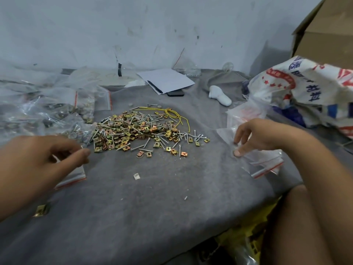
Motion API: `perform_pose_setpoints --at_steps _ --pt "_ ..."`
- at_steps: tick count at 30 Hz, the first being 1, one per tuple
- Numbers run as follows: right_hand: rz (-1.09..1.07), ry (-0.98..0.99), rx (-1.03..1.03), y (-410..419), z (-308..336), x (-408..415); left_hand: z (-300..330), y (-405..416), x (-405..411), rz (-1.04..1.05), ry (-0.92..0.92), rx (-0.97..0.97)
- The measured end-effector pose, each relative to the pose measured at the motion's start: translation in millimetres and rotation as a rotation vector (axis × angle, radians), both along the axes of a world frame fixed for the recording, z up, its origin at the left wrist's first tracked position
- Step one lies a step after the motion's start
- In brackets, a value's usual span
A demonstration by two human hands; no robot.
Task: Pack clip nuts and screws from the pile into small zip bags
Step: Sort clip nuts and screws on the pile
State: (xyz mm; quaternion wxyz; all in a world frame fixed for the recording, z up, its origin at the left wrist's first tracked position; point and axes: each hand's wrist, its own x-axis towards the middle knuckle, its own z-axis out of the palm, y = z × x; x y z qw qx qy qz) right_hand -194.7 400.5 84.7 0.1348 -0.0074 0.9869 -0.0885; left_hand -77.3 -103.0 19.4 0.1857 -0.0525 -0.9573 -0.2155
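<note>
Head view. Pile of clip nuts and screws (141, 131) lies mid-cloth on the grey cloth (152, 207), between the two hands and a little beyond them.

Left hand (44, 161): fingers loosely curled, thumb and forefinger brought near each other above a small zip bag (76, 177) with a red seal strip; whether they pinch the bag or anything else cannot be told, the tips are blurred. This hand is just beside the pile's near-left edge, so it is the nearer one to the parts.

Right hand (254, 136): fingertips down on the stack of empty zip bags (265, 161), thumb pressed on the top sheet, fingers bent over it. It looks like peeling one bag off; judgement only. The stack lies well to the right of the pile, seal strips toward the near-right.

Screws mostly lie flat, long axes scattered, many fanned out on the pile's right fringe. One stray clip nut (41, 210) sits near the left forearm, apart from the pile.
</note>
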Motion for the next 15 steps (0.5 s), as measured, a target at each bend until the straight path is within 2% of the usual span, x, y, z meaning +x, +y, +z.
perform_pose_setpoints --at_steps 5,11,12,15 --pt "-0.005 0.028 -0.067 7 -1 -4 -2 1 0 0.009 -0.011 -0.015" --pt "-0.006 0.262 -0.169 12 7 1 12 15 7 0.027 0.037 -0.019" --pt "-0.001 0.319 -0.251 8 9 4 15 19 9 0.024 0.05 -0.022" --pt "0.024 0.393 -0.684 -14 17 17 24 35 16 -0.003 0.094 -0.009"
